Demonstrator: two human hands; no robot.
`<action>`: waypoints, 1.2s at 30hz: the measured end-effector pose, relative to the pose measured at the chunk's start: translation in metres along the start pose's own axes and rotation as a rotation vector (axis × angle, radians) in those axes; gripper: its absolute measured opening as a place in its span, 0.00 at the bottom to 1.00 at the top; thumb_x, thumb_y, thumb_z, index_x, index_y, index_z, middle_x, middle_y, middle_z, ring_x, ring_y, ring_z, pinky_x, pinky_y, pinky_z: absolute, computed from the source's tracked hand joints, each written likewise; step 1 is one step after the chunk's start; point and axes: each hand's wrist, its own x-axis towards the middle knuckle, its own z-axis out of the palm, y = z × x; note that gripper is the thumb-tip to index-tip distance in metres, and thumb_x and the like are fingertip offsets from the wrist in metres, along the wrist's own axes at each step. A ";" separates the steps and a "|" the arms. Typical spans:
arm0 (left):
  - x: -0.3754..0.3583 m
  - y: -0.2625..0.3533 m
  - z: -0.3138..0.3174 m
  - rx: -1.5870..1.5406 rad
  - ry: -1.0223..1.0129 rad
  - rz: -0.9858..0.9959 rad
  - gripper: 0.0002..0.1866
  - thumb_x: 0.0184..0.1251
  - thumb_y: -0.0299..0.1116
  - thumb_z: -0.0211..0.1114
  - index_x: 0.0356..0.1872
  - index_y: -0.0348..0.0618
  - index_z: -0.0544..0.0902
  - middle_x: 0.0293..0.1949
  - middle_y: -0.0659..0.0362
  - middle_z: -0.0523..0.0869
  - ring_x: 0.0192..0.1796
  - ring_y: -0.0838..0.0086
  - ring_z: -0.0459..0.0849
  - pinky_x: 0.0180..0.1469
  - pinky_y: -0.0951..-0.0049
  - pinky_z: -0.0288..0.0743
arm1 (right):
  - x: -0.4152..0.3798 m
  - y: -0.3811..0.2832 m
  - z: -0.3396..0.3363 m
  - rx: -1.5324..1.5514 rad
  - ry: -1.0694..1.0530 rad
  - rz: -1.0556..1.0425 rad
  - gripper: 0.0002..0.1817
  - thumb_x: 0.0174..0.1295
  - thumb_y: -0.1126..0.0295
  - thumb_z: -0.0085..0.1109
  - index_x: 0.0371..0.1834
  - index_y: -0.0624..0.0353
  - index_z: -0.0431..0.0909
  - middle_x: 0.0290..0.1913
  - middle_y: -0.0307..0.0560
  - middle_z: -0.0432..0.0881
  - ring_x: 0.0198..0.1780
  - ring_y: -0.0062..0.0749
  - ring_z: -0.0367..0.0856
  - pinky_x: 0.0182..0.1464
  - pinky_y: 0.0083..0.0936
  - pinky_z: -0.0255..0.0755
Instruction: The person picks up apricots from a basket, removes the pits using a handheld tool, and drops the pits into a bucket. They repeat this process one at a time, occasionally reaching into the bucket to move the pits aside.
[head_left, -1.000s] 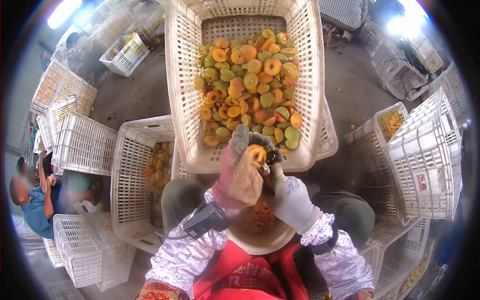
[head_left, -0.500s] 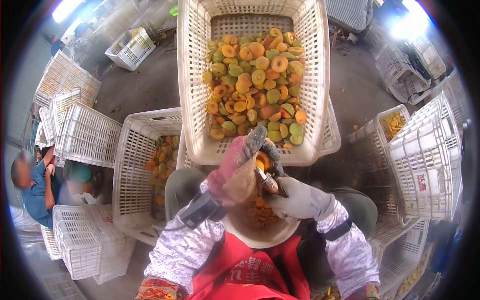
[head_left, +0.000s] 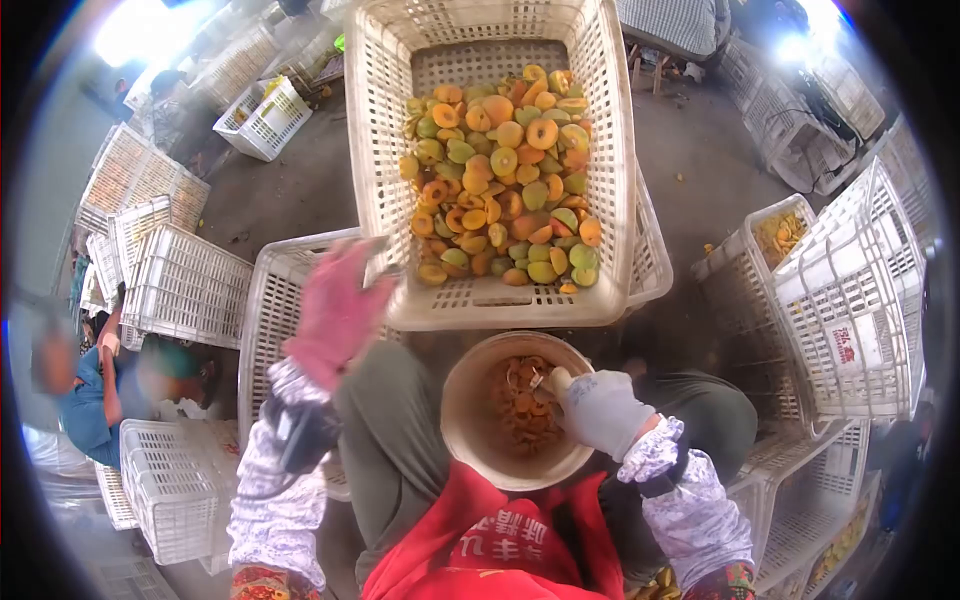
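Note:
My left hand (head_left: 345, 312), in a pink glove with dark fingertips, hangs over the left crate (head_left: 262, 300) beside the large crate. Its fingers are spread and blurred by motion, with no fruit visible in them. My right hand (head_left: 603, 410), in a pale grey glove, is closed round a small metal-tipped tool (head_left: 541, 383) above the bucket's right side. The white bucket (head_left: 465, 420) stands between my knees and holds orange fruit pieces (head_left: 525, 415). In front, halved orange and green fruit (head_left: 500, 180) lies in the large white crate (head_left: 375, 170).
Stacked white crates stand at left (head_left: 185, 285) and right (head_left: 850, 320). Another person (head_left: 90, 400) sits at the far left. A small crate (head_left: 262, 120) rests on the floor at the back left. A grey padded surface (head_left: 675, 22) is at the top.
My left hand has moved left, away from the right hand, and no longer holds the orange fruit. My right hand has shifted slightly right and lower with the tool. The bucket's opening is now uncovered.

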 end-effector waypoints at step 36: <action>-0.002 0.033 0.163 -2.126 -0.407 0.067 0.24 0.76 0.30 0.48 0.69 0.31 0.59 0.58 0.48 0.77 0.57 0.66 0.78 0.62 0.65 0.74 | 0.032 -0.010 -0.021 0.261 0.675 -0.016 0.21 0.54 0.68 0.65 0.49 0.64 0.73 0.23 0.49 0.80 0.26 0.43 0.83 0.28 0.35 0.75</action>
